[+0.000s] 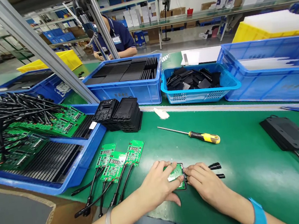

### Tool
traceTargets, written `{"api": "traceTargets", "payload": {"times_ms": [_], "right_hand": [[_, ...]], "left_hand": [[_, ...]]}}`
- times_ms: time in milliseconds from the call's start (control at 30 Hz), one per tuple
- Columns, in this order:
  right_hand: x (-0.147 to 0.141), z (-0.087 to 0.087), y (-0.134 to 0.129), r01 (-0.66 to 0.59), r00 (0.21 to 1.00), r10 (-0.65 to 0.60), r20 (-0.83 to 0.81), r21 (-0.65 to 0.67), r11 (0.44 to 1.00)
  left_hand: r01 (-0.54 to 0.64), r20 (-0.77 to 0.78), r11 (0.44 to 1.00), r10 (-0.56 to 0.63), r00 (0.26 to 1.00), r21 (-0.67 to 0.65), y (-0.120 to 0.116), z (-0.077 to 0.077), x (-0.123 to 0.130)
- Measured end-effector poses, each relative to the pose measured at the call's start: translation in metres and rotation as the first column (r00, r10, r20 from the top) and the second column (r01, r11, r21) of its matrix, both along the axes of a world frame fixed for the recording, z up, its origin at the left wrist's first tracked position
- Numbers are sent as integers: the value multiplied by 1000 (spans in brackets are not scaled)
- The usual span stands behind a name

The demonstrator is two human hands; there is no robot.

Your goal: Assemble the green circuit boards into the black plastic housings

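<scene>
A green circuit board (178,172) lies in a shallow black plastic case (185,186) on the bench in front of me. My left hand (161,180) grips it from the left, fingers bent over the board and thumb low at the near side. At the case's right edge, the closed fingers of my right hand (202,178) press where the cables leave it. Two black cable ends (215,166) stick out beyond that hand; the rest of the cables is hidden under it. Beyond both hands lies a screwdriver (204,137) with a yellow and black handle.
Several circuit boards with cables (115,167) lie left, beside a blue bin (89,160) of boards and black parts. Stacked black cases (127,113) stand behind. Closed units with cables (290,132) sit right. A blue basket (202,95) and bins line the back; a person (121,35) sits opposite.
</scene>
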State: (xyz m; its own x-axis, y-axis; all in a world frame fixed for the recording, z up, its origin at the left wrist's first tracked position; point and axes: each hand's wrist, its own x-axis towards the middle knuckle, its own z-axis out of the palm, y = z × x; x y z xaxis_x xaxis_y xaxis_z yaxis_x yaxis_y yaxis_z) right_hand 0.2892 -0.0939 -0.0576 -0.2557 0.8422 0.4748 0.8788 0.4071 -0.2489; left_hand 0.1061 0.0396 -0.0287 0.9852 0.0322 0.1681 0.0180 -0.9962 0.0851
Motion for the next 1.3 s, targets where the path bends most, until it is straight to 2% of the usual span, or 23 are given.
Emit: {"api": "traceTargets", "payload": {"times_ms": [133, 267, 433, 500, 600, 667, 733, 800, 867, 933, 1000, 1100, 1200, 1267, 1300], "right_hand": [[0, -1, 0, -9, 1000, 9, -15, 12, 1000], [3, 0, 1, -19, 1000, 19, -15, 30, 999], [4, 6, -1, 16, 997, -16, -72, 7, 1000], [6, 12, -2, 32, 994, -37, -101, -47, 998], [18, 23, 3, -9, 994, -15, -110, -221, 975], [33, 30, 13, 67, 997, -71, -5, -267, 961], [50, 32, 29, 258, 960, -229, 162, -187, 948], [66, 30, 46, 417, 883, -384, 269, -77, 906], [76, 26, 61, 467, 854, -434, 287, -53, 883], [80, 24, 69, 469, 854, -437, 282, -52, 882], [76, 29, 70, 461, 866, -436, 245, -52, 886], [59, 48, 62, 466, 878, -457, 145, -34, 884], [28, 67, 52, 467, 876, -461, -143, 14, 884], [8, 69, 51, 420, 864, -382, -329, 52, 906], [0, 67, 52, 375, 869, -327, -372, 62, 925]], "left_hand": [[66, 7, 998, -65, 998, -17, 13, 1, 3], [79, 11, 995, -79, 997, -55, 16, -4, 5], [-26, 90, 998, 31, 995, -60, 4, -16, 4], [-61, 128, 996, 69, 989, -69, -2, -20, 3], [-79, 159, 994, 91, 983, -78, -8, -21, 2], [-101, 167, 993, 111, 980, -67, -12, -19, 1], [-143, 181, 988, 151, 972, -57, -18, -20, 1], [-178, 212, 983, 183, 960, -43, -24, -22, 1], [-197, 249, 980, 195, 949, -17, -31, -28, 2], [-212, 277, 977, 201, 940, 7, -37, -34, 3], [-240, 301, 971, 223, 927, 22, -41, -39, 3], [-263, 301, 963, 235, 924, 54, -46, -41, 3], [-247, 230, 966, 224, 947, 75, -52, -33, -1], [-243, 173, 967, 227, 958, 77, -56, -25, -5], [-244, 142, 967, 231, 962, 78, -57, -22, -7]]}}
